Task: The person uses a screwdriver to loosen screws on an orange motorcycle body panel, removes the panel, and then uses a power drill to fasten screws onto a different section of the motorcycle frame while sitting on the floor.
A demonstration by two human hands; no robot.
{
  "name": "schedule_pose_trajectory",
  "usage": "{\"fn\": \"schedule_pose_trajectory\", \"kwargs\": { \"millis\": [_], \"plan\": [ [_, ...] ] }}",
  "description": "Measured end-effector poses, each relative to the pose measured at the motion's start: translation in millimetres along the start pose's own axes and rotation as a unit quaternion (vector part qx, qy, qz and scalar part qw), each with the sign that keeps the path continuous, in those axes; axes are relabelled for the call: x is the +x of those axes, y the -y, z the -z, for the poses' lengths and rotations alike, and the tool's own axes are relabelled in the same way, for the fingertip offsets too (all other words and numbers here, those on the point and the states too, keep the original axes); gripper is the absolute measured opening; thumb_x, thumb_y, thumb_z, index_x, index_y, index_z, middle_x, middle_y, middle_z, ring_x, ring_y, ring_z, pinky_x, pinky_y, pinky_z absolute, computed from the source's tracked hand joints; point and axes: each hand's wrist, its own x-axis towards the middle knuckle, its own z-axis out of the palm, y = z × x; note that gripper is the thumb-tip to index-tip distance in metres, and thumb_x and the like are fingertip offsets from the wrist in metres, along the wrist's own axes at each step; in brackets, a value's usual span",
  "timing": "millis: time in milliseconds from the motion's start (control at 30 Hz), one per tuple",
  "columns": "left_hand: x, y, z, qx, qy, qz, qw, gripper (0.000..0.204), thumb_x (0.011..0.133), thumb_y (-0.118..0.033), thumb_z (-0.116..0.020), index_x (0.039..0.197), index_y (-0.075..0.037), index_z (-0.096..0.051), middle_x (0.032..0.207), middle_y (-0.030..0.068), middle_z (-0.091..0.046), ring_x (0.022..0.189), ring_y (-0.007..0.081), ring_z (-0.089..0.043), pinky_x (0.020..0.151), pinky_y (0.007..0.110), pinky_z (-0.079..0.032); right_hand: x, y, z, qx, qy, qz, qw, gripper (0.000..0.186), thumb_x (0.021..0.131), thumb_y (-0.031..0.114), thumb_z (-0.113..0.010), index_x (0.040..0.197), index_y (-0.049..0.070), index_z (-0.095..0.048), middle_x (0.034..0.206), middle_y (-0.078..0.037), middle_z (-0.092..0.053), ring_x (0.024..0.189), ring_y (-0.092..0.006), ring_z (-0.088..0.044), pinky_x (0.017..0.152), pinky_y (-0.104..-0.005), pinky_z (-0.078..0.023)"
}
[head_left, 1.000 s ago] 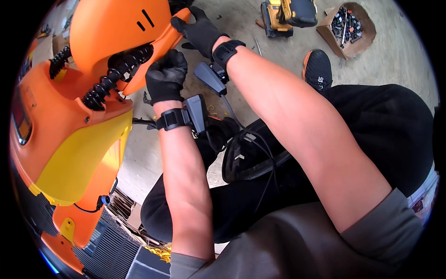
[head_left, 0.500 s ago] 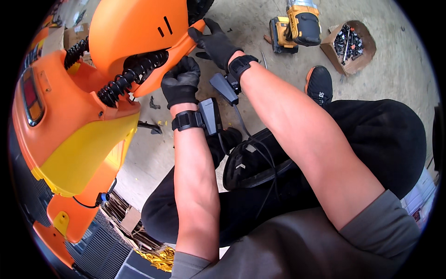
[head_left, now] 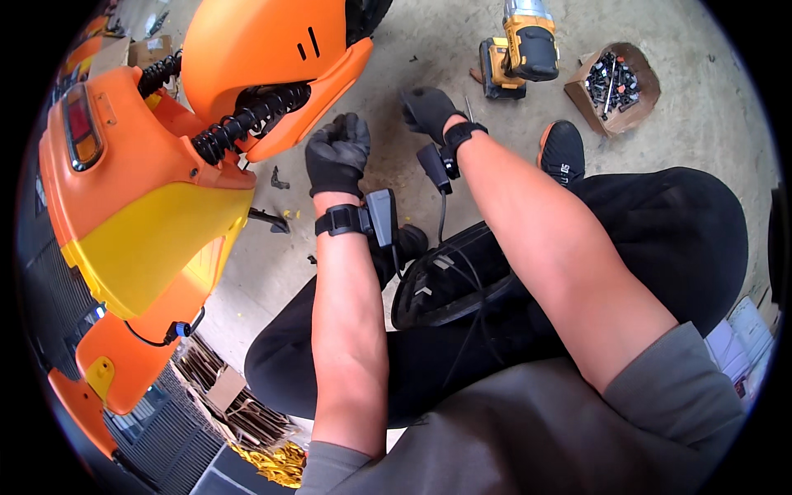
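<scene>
An orange and yellow scooter [head_left: 148,247] stands at the left, its orange fender [head_left: 264,49] over a black wheel [head_left: 363,18]. Beneath the fender runs a black coil-spring shock absorber [head_left: 247,124]. My left hand [head_left: 337,155], in a dark glove, is closed with its fingers curled up, just off the fender's lower edge. Whatever may be in it is hidden. Farther right, over the floor, my gloved right hand [head_left: 429,113] is also closed, its fingers turned away. Neither hand touches the scooter.
A yellow and black cordless power tool [head_left: 532,54] stands on the floor ahead. To its right, a cardboard box [head_left: 587,101] holds many small fasteners. A black curved part [head_left: 425,293] lies between my legs. Small black piece [head_left: 279,178] lies beside the scooter.
Both hands have come away from the orange fender's edge. My right hand has moved right and nearer, my left slightly right and nearer. The view has shifted a little.
</scene>
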Motion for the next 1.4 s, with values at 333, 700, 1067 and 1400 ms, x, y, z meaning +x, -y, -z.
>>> {"fn": "schedule_pose_trajectory", "kwargs": {
  "millis": [333,700,1067,1400],
  "plan": [
    [-29.0,102.5,67.2,0.365,-0.044,0.079,0.926,0.013,0.084,-0.017,-0.056,0.088,-0.005,-0.059,0.079,0.01,-0.062,0.066,0.0215,-0.063,0.062,0.034,-0.055,-21.4,-56.9,57.9,-0.47,-0.032,0.046,0.881,0.036,0.074,0.029,-0.057,0.093,0.001,-0.067,0.101,-0.022,-0.063,0.098,-0.035,-0.06,0.087,-0.0405,-0.047],
    [-52.4,88.4,49.9,0.377,-0.019,0.037,0.925,0.014,0.083,-0.017,-0.056,0.086,-0.003,-0.059,0.076,0.0087,-0.06,0.063,0.0194,-0.062,0.057,0.03,-0.052,-27.5,-37.3,65.2,-0.486,-0.041,0.059,0.871,0.029,0.075,0.022,-0.057,0.097,0.007,-0.067,0.102,-0.016,-0.065,0.1,-0.0323,-0.06,0.088,-0.039,-0.046],
    [-47.4,81.8,60.7,0.339,-0.019,0.038,0.94,0.013,0.082,-0.015,-0.056,0.083,-0.002,-0.057,0.074,0.0087,-0.059,0.06,0.0191,-0.06,0.051,0.028,-0.051,-32.8,-39.4,61.1,-0.53,-0.032,0.068,0.845,0.028,0.075,0.024,-0.057,0.095,0.007,-0.067,0.099,-0.016,-0.066,0.097,-0.032,-0.061,0.087,-0.0386,-0.047],
    [-41.5,86.0,65.5,0.333,-0.022,0.04,0.942,0.012,0.082,-0.016,-0.058,0.084,-0.003,-0.057,0.075,0.009,-0.06,0.06,0.0205,-0.061,0.052,0.03,-0.053,-34.0,-41.1,66.3,-0.542,-0.031,0.06,0.838,0.029,0.074,0.03,-0.059,0.093,0.009,-0.067,0.095,-0.015,-0.066,0.093,-0.0307,-0.062,0.085,-0.0374,-0.048]
  ]
}}
